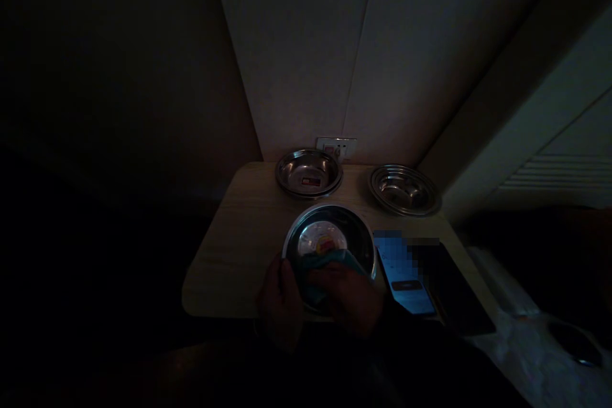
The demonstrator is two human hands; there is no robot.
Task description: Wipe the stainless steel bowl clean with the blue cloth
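Note:
A round metal bowl [352, 229] with a shiny rim and a red and yellow label on its bottom sits at the front of the small table. My left hand [281, 299] grips the bowl's left rim, thumb near the edge. Inside the bowl, my right hand [347, 293] presses on a teal cloth [335, 257], its fingers closed over it against the lower part of the bowl. Dim light hides most finger detail, and the cloth's lower edge is lost in shadow.
Behind the bowl, a stack of metal bowls [309, 169] stands at the back of the wooden table [224, 248]. More nested metal dishes [404, 188] are at the back right. A lit phone [406, 280] lies right of the bowl, beside a dark flat object [461, 296]. A wall socket [340, 148] is behind.

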